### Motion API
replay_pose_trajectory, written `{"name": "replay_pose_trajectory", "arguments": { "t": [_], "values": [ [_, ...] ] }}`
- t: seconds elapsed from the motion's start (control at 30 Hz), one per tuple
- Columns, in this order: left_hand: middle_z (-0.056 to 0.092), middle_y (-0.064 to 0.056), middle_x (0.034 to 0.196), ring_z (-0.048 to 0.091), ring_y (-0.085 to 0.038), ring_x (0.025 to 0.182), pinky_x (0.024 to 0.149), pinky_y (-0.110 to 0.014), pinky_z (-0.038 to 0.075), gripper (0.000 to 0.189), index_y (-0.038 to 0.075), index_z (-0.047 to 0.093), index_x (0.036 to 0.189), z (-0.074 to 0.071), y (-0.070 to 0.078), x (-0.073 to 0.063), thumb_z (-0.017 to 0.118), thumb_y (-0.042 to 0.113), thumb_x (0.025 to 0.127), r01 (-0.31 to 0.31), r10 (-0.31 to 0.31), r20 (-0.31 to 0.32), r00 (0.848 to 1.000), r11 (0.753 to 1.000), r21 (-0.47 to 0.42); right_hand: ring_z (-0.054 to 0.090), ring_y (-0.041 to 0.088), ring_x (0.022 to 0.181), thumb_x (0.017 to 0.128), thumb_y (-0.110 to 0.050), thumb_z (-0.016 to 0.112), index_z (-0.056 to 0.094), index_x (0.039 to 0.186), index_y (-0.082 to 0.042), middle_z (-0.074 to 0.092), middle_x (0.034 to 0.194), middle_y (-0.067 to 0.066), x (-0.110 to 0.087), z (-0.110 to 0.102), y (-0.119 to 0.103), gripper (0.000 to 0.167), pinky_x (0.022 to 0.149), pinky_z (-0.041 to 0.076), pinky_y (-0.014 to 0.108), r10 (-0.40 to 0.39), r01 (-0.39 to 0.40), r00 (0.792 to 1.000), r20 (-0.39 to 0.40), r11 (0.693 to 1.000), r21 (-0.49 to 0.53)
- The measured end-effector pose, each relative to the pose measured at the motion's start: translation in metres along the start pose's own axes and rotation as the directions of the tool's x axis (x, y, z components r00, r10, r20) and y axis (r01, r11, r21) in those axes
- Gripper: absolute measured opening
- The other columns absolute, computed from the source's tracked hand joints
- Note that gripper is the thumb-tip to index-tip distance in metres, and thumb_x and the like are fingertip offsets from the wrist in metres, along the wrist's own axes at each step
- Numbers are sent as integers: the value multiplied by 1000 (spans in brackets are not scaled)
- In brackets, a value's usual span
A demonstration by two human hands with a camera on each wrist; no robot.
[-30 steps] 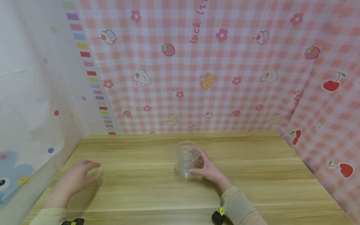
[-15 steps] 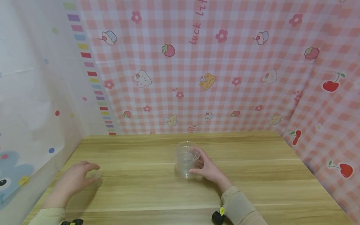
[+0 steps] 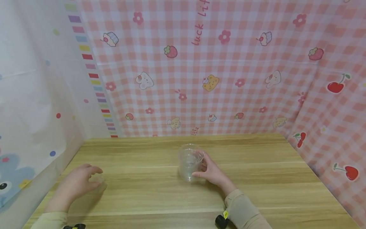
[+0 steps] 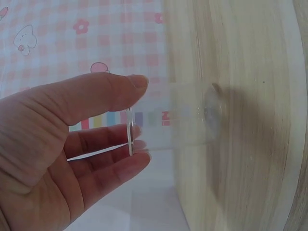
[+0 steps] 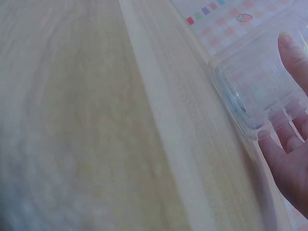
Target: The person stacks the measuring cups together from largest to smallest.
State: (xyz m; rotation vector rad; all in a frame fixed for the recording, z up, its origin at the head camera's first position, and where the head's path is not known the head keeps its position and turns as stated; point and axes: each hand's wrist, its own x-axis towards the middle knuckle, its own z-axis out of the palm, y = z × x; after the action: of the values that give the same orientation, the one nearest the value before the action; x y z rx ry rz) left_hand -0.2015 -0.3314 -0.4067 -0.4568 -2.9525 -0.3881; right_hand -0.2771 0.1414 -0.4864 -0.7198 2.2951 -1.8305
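On the left of the table, my left hand (image 3: 75,183) grips a small clear cup (image 4: 180,115) at its rim. In the left wrist view, the thumb lies on one side of the rim and the fingers on the other. The cup's base is at the wooden surface. Near the middle, my right hand (image 3: 213,171) holds a larger clear plastic jar (image 3: 187,163) from its right side. The jar stands upright on the table. In the right wrist view, thumb and fingers (image 5: 288,137) curve around the jar's wall, and part of the hand is cut off by the frame edge.
The wooden table (image 3: 148,203) fills the lower part of the head view. A pink checked cloth (image 3: 183,70) hangs behind it and on the right, and a white printed cloth (image 3: 34,95) hangs on the left. Black wrist cameras (image 3: 221,221) sit by both sleeves.
My left fingers have come slightly lower and closer around the small cup's rim, and that cup has shifted a little. The right hand and the jar stay in place.
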Motion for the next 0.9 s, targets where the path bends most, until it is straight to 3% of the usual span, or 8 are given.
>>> {"name": "replay_pose_trajectory", "arguments": {
  "t": [0.53,0.9],
  "values": [
    [67,-7,93,62,-20,74,64,-41,53,38,7,72,103,3,14,7,87,19,70,-72,71,-85,994,997,-6,36,41,139,81,-1,80,30,150,-10,36,153,18,-1,0,-3,86,111,33,49,-13,13,1000,-1,1000,-1],
    [67,-7,94,61,-19,75,65,-40,52,37,8,72,104,2,29,13,86,19,71,-94,92,-98,991,995,-23,36,41,139,81,-2,80,30,150,-9,36,152,19,-1,0,-3,86,111,32,50,-21,21,1000,-2,1000,-8]
  ]
}}
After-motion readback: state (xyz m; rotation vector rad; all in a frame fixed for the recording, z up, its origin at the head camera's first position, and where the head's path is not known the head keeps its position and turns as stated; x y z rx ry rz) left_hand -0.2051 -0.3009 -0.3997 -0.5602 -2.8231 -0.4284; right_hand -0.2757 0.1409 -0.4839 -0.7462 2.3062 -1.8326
